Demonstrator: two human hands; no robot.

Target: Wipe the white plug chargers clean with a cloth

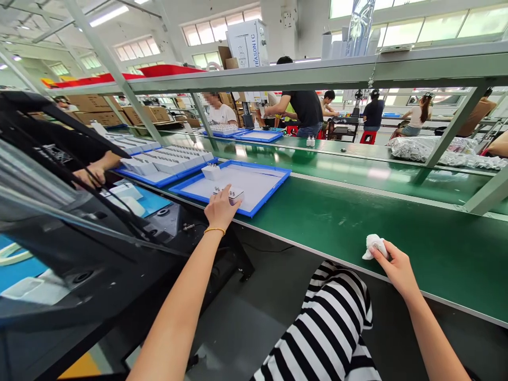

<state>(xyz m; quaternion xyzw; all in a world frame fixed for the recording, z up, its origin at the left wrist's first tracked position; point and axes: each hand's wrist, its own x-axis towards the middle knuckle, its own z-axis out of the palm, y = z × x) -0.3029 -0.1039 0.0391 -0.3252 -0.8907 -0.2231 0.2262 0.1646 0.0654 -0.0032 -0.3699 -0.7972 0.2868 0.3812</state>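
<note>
We've got bright windows [218, 29] around 12 o'clock, glare on the green surface [337, 172], stretched blur at 9.

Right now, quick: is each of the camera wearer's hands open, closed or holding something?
Left hand: at a white block over the blue-edged tray; grip cannot be told.
Right hand: closed, holding a crumpled white wad.

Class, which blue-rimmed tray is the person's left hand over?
The rectangular blue-rimmed tray right of the fuller neighbouring tray with its rows of white blocks. Only this one lies beneath the left hand.
</note>
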